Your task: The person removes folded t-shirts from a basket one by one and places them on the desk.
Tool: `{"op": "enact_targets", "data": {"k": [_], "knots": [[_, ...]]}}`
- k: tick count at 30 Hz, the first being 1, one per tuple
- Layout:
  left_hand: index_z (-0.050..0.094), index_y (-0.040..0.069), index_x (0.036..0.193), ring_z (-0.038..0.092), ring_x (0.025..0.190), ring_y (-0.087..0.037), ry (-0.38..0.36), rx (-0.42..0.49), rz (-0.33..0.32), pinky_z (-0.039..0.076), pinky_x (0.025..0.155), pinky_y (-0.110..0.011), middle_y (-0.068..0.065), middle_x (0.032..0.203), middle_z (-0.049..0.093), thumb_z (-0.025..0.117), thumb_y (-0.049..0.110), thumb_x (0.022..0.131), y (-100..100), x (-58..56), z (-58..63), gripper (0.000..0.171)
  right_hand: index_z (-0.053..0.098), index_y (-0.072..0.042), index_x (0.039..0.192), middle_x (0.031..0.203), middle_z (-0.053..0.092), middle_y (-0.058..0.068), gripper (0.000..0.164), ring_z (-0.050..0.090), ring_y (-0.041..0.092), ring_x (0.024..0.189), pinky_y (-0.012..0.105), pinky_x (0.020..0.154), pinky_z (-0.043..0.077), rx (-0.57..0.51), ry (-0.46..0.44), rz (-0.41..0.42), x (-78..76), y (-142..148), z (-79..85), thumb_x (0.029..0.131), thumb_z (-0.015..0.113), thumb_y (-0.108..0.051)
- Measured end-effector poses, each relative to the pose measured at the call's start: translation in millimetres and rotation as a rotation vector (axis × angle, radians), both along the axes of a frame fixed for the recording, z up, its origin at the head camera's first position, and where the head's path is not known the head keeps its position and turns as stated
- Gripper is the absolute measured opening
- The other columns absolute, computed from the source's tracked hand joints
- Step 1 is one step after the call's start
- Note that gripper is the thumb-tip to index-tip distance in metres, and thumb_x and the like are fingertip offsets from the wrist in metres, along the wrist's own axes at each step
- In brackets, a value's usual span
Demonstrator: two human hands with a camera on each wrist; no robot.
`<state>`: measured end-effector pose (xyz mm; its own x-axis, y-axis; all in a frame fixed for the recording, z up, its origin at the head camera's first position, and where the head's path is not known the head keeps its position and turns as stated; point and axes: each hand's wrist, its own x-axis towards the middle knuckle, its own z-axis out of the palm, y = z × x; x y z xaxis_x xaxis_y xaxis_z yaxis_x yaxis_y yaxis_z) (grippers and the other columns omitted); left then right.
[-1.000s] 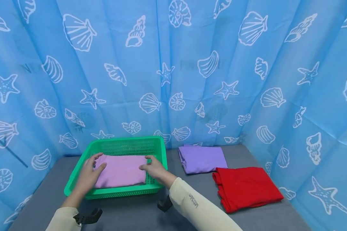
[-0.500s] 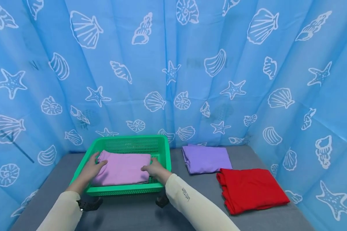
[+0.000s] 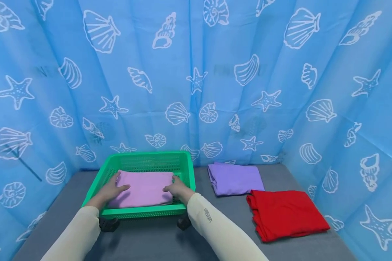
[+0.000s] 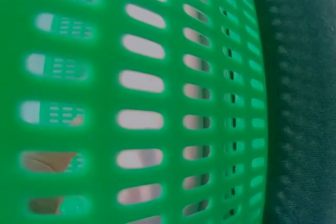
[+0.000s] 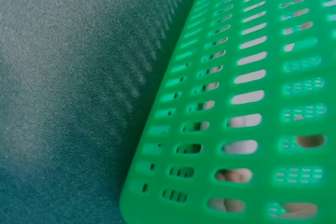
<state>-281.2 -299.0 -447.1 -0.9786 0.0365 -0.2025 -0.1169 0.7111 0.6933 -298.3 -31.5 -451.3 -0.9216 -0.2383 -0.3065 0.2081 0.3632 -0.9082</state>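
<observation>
A folded pink cloth (image 3: 145, 188) lies inside a green plastic basket (image 3: 140, 211) with slotted walls. My left hand (image 3: 110, 190) holds the cloth's left side, its thumb on top and fingers along the edge. On the opposite side my right hand (image 3: 179, 189) grips the right edge, thumb over the upper face and fingers partly hidden behind it. Through the slots in the left wrist view, the pale cloth (image 4: 140, 119) shows beyond the basket wall (image 4: 105, 93). The right wrist view catches bits of fingers and cloth (image 5: 248, 97) behind the wall (image 5: 210, 135).
On the grey tabletop (image 3: 143, 239), a folded purple cloth (image 3: 236, 179) lies right of the basket. A folded red cloth (image 3: 289, 215) sits nearer the front right, its back corner by the purple one. A blue shell-print curtain (image 3: 196, 72) encloses the back and sides.
The head view has turned slightly, shifting everything rightward. Both hands have settled lower along the pink cloth's sides, and the cloth sits a little further right in the basket.
</observation>
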Motion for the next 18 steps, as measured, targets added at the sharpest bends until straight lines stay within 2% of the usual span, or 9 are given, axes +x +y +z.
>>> {"op": "enact_targets", "data": {"k": [3, 9, 18], "knots": [[-0.004, -0.009, 0.153, 0.006, 0.141, -0.058, 0.004, 0.004, -0.031, 0.017, 0.112, -0.069, -0.039, 0.155, 0.001, 0.056, 0.029, 0.100, 2.9, -2.6, -0.6, 0.088, 0.026, 0.000, 0.153, 0.157, 0.030, 0.022, 0.073, 0.036, 0.041, 0.140, 0.056, 0.105, 0.042, -0.004, 0.015, -0.006, -1.7, 1.7, -1.6, 0.092, 0.065, -0.006], [0.003, -0.010, 0.153, 0.002, 0.142, -0.057, -0.009, 0.030, -0.041, 0.013, 0.113, -0.068, -0.038, 0.155, 0.002, 0.063, 0.021, 0.097, 4.3, -4.5, -5.8, 0.087, 0.032, 0.003, 0.150, 0.154, 0.033, 0.024, 0.070, 0.035, 0.041, 0.140, 0.051, 0.109, 0.039, -0.010, 0.031, -0.013, -2.0, 2.0, -1.1, 0.089, 0.066, -0.001], [0.024, -0.004, 0.151, 0.018, 0.139, -0.059, -0.036, -0.065, -0.035, 0.025, 0.109, -0.069, -0.040, 0.152, 0.017, 0.069, 0.024, 0.092, 3.2, -3.7, -9.3, 0.080, 0.037, 0.005, 0.147, 0.151, 0.034, 0.028, 0.067, 0.044, 0.040, 0.133, 0.048, 0.106, 0.042, -0.022, 0.033, -0.039, -2.5, -0.8, -0.4, 0.086, 0.066, 0.004]]}}
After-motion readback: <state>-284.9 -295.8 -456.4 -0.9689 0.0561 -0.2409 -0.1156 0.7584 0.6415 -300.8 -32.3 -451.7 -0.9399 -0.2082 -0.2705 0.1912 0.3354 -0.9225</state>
